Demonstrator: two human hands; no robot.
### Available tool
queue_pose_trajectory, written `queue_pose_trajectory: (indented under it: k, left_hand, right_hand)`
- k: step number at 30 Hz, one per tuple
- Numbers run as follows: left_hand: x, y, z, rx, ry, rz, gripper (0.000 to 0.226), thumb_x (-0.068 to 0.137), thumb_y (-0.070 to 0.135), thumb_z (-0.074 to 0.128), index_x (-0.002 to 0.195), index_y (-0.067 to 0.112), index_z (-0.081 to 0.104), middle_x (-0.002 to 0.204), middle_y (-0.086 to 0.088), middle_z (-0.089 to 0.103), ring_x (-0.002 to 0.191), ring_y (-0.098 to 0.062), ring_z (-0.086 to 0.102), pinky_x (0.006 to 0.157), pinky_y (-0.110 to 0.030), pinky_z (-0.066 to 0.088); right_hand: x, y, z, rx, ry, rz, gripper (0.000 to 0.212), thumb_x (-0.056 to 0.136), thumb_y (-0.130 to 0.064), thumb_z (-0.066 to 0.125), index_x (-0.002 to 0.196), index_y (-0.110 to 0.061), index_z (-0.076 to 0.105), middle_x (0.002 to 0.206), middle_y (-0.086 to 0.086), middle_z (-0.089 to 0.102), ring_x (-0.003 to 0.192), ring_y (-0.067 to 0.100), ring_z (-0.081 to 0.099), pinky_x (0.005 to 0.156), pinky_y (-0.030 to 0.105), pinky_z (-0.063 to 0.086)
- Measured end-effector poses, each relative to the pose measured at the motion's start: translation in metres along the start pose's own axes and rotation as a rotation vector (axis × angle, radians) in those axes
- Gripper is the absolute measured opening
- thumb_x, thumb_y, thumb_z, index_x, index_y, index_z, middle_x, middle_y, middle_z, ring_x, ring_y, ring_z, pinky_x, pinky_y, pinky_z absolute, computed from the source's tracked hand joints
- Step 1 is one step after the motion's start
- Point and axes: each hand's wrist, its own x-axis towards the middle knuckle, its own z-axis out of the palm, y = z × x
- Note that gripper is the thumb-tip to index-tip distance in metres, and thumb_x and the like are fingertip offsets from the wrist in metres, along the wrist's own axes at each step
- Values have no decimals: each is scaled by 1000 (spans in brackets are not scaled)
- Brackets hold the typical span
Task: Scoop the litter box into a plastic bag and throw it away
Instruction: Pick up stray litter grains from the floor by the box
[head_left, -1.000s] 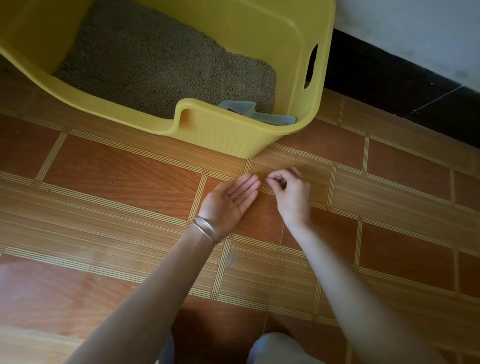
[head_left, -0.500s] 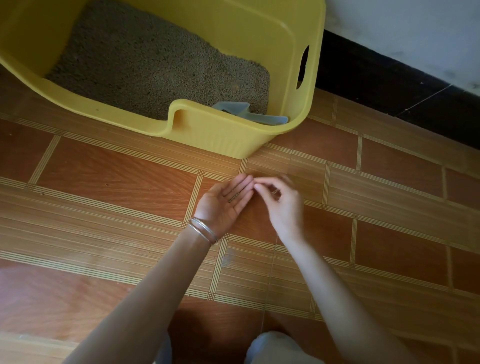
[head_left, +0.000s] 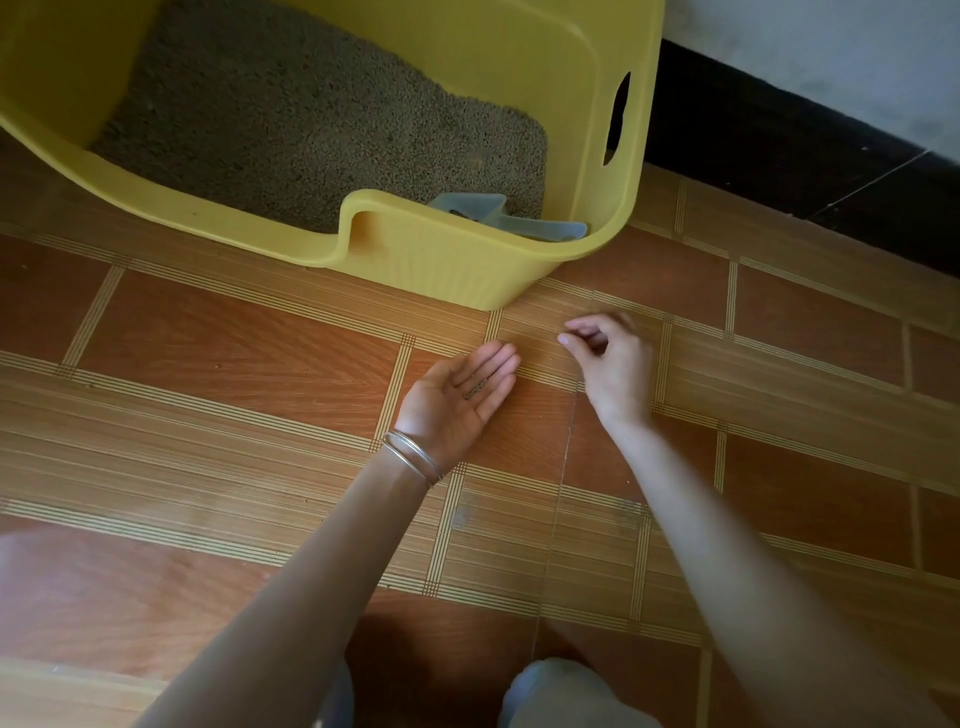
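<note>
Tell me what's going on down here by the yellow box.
A person crouches on the tiled floor before a yellow litter box. The left hand lies palm up, open, with a few grains of litter on its fingers. The right hand hovers beside it, fingers curled; it is too blurred to tell whether it pinches a grain. The scoop lies inside the box, in its near right corner. No bag is in view.

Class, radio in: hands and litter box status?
Left hand open, palm up, litter grains on fingers. Right hand curled over floor, pinch unclear. Pale blue plastic scoop in yellow plastic litter box.
</note>
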Motion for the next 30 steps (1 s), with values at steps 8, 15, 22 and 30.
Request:
queue_pose_trajectory:
  k: [8,15,22,30]
  left_hand:
    - [1,-1,2,5,7,1,36,97,14,31,108,-7,59,108,-19,67,104,-27,63,95,-35,47]
    - [1,-2,2,5,4,6,37,98,14,30,107,-7,59,107,-19,67,103,-27,63,95,-35,46]
    - [1,-1,-1,4,5,19,36,98,14,31,103,-4,61,104,-17,69,96,-25,66,93,-33,48]
    - [0,-1,-2,-14,1,2,36,97,14,32,104,-6,61,108,-19,67,100,-28,65,94,-36,47]
  right_hand:
    - [0,4,6,-95,-10,-82,1,80,-8,69,80,-9,69,82,4,62,61,2,52,68,12,43]
    - [-8,-11,6,-32,-142,-24,6,87,-15,62,87,-11,66,85,-5,63,77,6,60,71,14,42]
    - [-37,-27,-2,210,-244,-93,8,81,-14,70,88,-14,72,87,-2,67,81,4,60,74,12,43]
    - [-28,10,-15,81,-144,91,9,77,-13,73,86,-15,71,84,1,69,74,5,59,70,7,41]
